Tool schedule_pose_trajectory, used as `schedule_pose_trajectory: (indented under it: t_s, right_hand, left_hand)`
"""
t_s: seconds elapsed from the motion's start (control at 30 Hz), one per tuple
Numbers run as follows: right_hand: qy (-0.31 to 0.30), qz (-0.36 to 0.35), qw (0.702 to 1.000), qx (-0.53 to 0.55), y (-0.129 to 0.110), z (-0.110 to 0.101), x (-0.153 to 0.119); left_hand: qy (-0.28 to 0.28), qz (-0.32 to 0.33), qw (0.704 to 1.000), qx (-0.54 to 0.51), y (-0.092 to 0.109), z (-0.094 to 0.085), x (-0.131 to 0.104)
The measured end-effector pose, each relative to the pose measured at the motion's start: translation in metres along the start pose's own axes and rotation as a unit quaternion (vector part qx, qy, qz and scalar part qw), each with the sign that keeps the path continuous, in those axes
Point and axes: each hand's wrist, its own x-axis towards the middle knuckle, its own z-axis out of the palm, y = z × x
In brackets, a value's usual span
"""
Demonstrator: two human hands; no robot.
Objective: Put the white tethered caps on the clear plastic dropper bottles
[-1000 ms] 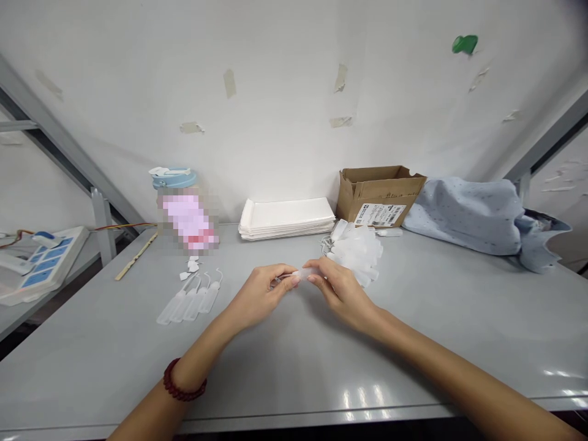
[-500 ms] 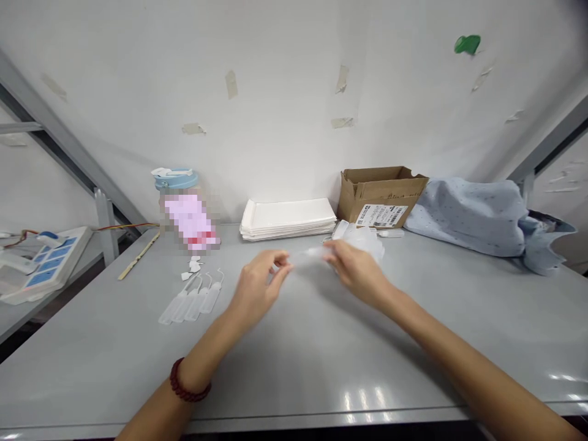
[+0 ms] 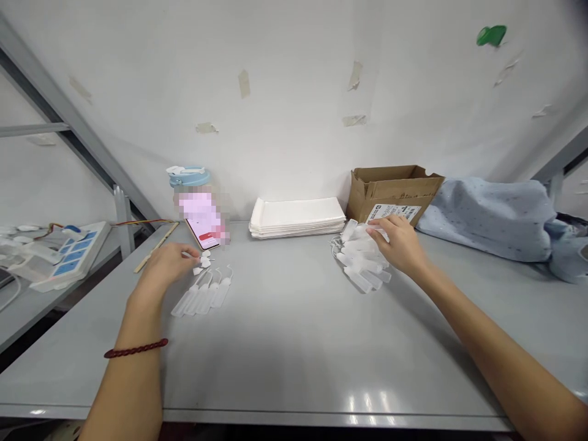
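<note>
On the left, my left hand (image 3: pixel 172 264) has its fingers curled, the tips at a small group of white plastic pieces (image 3: pixel 204 263). It seems to pinch one, though the fingers partly hide it. Just nearer lies a row of several translucent flat plastic tubes (image 3: pixel 202 300) with thin curved tips. My right hand (image 3: pixel 395 240) is at a heap of similar translucent tubes (image 3: pixel 362 262) on the right, thumb and forefinger closed on one at the heap's upper edge. That tube is mostly covered by the hand and blends with the others.
Behind stand a stack of white envelopes (image 3: pixel 298 217), a cardboard box (image 3: pixel 390 193) and a bundled pale blue cloth (image 3: pixel 491 211). A lit phone (image 3: pixel 204 223) leans by a blue-lidded container (image 3: pixel 188 177). A wooden stick (image 3: pixel 156 247) lies left; a white-and-blue device (image 3: pixel 76 260) sits beyond the table.
My hands have parted from the middle, where they held a translucent piece between them. The left went left to the white pieces, the right moved right to the heap. The view shifted slightly.
</note>
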Motion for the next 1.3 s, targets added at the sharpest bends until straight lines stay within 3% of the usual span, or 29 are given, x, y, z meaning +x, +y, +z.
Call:
schedule_pose_trajectory:
  t_s: [0.3,0.53,0.8,0.87,1.03,1.17,1.3]
  right_hand:
    - [-0.001,0.036,0.999,-0.038,-0.010,-0.008,-0.001]
    - [0.025,0.008,0.999,-0.042,-0.030,-0.010,-0.005]
    - [0.115,-0.100,0.976,0.155,-0.083,-0.023,-0.015]
    - [0.061,-0.130,0.964,0.223,-0.107,-0.023,-0.020]
    - [-0.206,-0.177,0.908,0.318,-0.179,-0.002,-0.018]
    - [-0.271,-0.187,0.895,0.302,-0.228,0.030,-0.005]
    - [-0.334,-0.156,0.890,0.269,-0.252,0.053,0.001]
  left_hand:
    - [-0.049,0.020,0.999,0.002,0.006,0.009,-0.002]
    - [-0.048,0.020,0.998,0.020,0.007,0.016,-0.001]
    - [-0.005,-0.019,1.000,0.015,0.017,0.017,-0.004]
    - [0.016,-0.020,1.000,0.001,0.019,0.017,-0.005]
    - [0.075,-0.013,0.996,-0.041,0.024,0.016,-0.003]
    - [0.111,-0.014,0.992,-0.059,0.027,0.016,-0.002]
    - [0.128,-0.014,0.988,-0.079,0.030,0.018,-0.003]
